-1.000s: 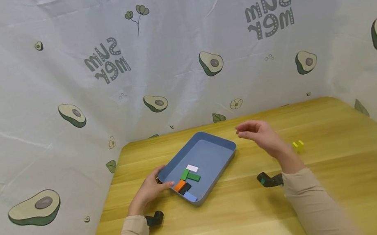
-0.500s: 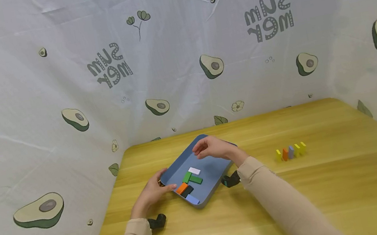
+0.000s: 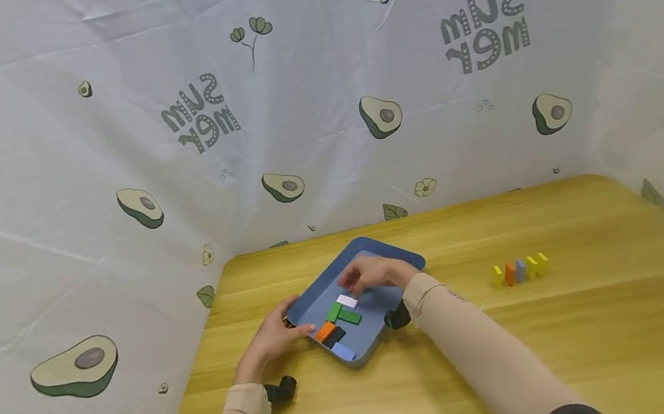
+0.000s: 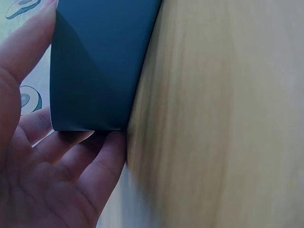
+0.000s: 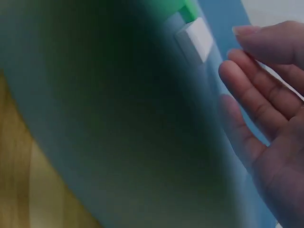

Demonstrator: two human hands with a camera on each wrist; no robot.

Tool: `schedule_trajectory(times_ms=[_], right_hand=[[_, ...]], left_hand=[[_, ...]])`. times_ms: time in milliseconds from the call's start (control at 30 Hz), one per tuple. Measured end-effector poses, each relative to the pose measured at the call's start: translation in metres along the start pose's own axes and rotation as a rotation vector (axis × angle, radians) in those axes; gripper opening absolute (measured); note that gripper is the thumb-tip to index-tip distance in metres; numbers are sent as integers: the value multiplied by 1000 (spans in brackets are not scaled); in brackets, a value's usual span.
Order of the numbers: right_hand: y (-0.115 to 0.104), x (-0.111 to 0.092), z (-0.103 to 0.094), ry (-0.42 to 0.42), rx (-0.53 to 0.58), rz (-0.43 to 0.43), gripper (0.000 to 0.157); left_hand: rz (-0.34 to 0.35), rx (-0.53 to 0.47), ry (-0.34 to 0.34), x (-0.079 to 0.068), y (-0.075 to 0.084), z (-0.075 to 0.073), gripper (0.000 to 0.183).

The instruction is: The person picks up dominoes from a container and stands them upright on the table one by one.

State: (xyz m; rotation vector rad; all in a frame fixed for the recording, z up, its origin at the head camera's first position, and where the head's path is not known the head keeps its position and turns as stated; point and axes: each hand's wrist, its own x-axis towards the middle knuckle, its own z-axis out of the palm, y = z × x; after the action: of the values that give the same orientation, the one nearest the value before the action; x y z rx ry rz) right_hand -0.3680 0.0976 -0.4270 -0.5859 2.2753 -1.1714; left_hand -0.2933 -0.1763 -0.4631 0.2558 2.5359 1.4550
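A shallow blue tray (image 3: 388, 249) lies at an angle on the table. My left hand (image 3: 275, 337) grips its near-left corner, the thumb at the rim and the fingers against the outer wall (image 4: 99, 71). In the tray's near half lie plain domino blocks: a white domino (image 3: 347, 301), two green dominoes (image 3: 349, 317), an orange domino (image 3: 325, 332), a black domino (image 3: 334, 337) and a blue domino (image 3: 344, 351). Just above the white domino hovers my right hand (image 3: 372, 273). Its fingers are loosely bent, and the right wrist view shows a gap between thumb and fingers, with nothing seen there.
Right of the tray, several dominoes stand on end in a row: yellow, an orange one (image 3: 509, 274), a blue one (image 3: 520, 270) and more yellow ones (image 3: 532, 266). The wooden table (image 3: 591, 339) meets a white printed curtain (image 3: 313, 93) behind.
My right hand has moved left from beside the tray to over it, then lowered toward the white domino. The standing row has come out from behind that arm. My left hand keeps its grip.
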Motion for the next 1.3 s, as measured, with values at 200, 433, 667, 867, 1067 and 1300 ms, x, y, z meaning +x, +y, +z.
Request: schedule_trajectory(times_ms=[200,433,667,867,1067,1300], right_hand=[[4,3,3,-16,-51,6,49],[4,5,10,-97,-146,10,59],[2,8,13,-132,-189,32,55],[-3,6,11,-104,-236,58,43],[-6,1,11,-40,-299,76,31],[0,-5,9,11,-158,22,23]], left_hand=[[-6,0,10,1,1,1,85],[-7,-8,-3,-1,0,1,84],[2,4,-1,-1,0,1,83],[14,-1,8,0,1,1,84],[14,-4,7,0,-1,1,86],[21,3,-1,0,-2,0,86]])
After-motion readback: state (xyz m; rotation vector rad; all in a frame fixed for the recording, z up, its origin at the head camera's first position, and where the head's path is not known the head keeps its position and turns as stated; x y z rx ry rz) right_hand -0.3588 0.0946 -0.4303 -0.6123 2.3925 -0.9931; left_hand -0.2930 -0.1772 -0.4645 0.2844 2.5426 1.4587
